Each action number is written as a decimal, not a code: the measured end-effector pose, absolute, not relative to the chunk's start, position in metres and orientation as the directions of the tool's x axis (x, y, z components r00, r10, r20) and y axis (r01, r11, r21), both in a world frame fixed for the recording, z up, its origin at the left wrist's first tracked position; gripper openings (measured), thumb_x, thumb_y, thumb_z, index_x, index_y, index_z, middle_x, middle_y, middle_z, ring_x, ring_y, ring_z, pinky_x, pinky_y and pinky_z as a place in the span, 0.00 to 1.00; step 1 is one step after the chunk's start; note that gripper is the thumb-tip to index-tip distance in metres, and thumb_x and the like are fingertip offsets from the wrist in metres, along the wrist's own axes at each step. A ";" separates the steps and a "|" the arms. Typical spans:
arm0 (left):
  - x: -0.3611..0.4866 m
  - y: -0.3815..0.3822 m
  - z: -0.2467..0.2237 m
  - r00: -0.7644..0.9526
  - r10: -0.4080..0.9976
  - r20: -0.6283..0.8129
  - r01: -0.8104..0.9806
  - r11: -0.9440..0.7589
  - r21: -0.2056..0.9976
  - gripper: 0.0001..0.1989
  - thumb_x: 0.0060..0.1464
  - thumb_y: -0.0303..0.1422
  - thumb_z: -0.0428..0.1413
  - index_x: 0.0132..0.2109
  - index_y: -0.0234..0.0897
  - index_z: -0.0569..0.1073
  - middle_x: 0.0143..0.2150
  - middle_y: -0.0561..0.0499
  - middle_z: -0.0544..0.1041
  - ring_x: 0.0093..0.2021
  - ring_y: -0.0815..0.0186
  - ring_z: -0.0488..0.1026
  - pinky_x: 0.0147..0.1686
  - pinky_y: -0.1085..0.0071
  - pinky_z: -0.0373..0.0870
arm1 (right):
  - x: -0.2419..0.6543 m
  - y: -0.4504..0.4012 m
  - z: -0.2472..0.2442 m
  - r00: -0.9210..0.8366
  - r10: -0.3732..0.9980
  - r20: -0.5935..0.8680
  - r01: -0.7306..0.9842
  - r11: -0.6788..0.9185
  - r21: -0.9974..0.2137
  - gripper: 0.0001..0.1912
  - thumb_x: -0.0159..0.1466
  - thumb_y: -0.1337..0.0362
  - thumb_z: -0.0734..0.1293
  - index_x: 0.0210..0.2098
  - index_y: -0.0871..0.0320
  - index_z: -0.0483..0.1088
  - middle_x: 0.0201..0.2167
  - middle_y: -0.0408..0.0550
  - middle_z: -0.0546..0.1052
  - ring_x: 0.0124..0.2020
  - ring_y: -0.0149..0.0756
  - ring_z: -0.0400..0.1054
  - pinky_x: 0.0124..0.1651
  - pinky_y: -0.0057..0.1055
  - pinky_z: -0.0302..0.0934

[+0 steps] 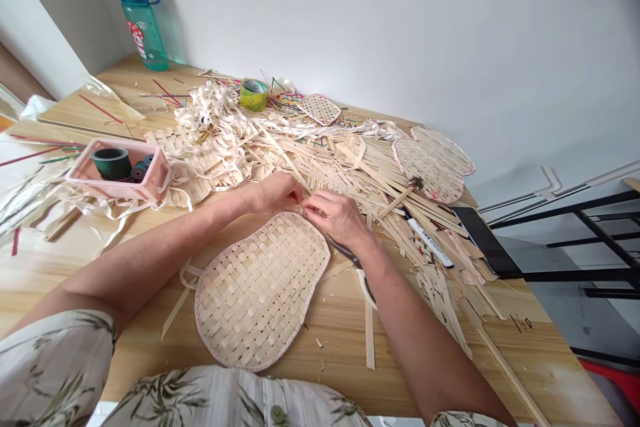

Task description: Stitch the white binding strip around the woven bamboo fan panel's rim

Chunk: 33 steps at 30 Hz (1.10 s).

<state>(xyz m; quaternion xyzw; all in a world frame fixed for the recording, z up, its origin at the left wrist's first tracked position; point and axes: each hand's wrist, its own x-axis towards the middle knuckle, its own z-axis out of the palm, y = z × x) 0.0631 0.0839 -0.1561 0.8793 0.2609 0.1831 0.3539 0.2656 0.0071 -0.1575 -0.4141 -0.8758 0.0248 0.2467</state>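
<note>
A woven pear-shaped piece of pale flat strips point(260, 287) lies on the table in front of me, its edge bound with light tape and stitching. At its narrow far end my left hand point(277, 192) and my right hand point(337, 213) meet, fingers pinched close together. Between the fingertips is something small and thin, too fine to name. Scissors with a white handle point(364, 283) lie partly under my right forearm. A loop of pale tape point(190, 275) sticks out from the left edge of the woven piece.
Loose strips point(350, 160) heap up behind my hands. At left is a pink basket point(83, 180) with thread spools. A tape roll point(254, 95), a water bottle point(145, 27), a marker point(429, 241), a phone point(486, 240) and another woven piece point(433, 163) lie around.
</note>
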 end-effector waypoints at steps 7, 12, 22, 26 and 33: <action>0.064 0.077 -0.148 0.809 0.582 0.081 0.274 -0.495 0.824 0.07 0.51 0.25 0.56 0.30 0.31 0.80 0.24 0.57 0.73 0.27 0.73 0.64 0.30 0.76 0.58 | 0.266 0.009 -0.161 -0.543 0.724 0.426 0.701 0.670 -0.245 0.09 0.71 0.69 0.65 0.38 0.55 0.77 0.36 0.50 0.81 0.37 0.39 0.75 0.40 0.32 0.65; 0.066 0.077 -0.151 0.807 0.585 0.077 0.227 -0.428 0.875 0.05 0.52 0.25 0.58 0.31 0.31 0.79 0.26 0.55 0.75 0.28 0.73 0.66 0.31 0.77 0.61 | 0.268 0.010 -0.164 -0.540 0.718 0.438 0.695 0.675 -0.248 0.09 0.72 0.68 0.65 0.41 0.55 0.79 0.38 0.50 0.82 0.39 0.41 0.76 0.42 0.34 0.67; 0.063 0.084 -0.161 0.824 0.567 -0.018 0.216 -0.284 0.934 0.12 0.53 0.28 0.61 0.46 0.30 0.77 0.32 0.50 0.82 0.30 0.69 0.75 0.30 0.75 0.69 | 0.269 0.011 -0.168 -0.532 0.724 0.438 0.688 0.671 -0.274 0.10 0.73 0.68 0.65 0.41 0.55 0.80 0.39 0.51 0.83 0.43 0.42 0.78 0.44 0.36 0.70; 0.063 0.084 -0.161 0.819 0.573 -0.040 0.222 -0.251 0.942 0.15 0.52 0.27 0.62 0.48 0.30 0.76 0.32 0.50 0.82 0.29 0.69 0.76 0.28 0.77 0.67 | 0.268 0.010 -0.166 -0.537 0.742 0.401 0.690 0.660 -0.297 0.11 0.73 0.68 0.64 0.41 0.55 0.79 0.40 0.52 0.83 0.45 0.43 0.77 0.46 0.37 0.69; 0.063 0.084 -0.157 0.809 0.587 -0.042 0.233 -0.253 0.939 0.19 0.51 0.26 0.62 0.51 0.30 0.75 0.30 0.52 0.81 0.28 0.70 0.76 0.28 0.76 0.68 | 0.261 0.007 -0.158 -0.434 0.849 0.301 0.735 0.527 -0.426 0.09 0.70 0.70 0.64 0.39 0.58 0.77 0.40 0.55 0.80 0.41 0.44 0.74 0.43 0.37 0.63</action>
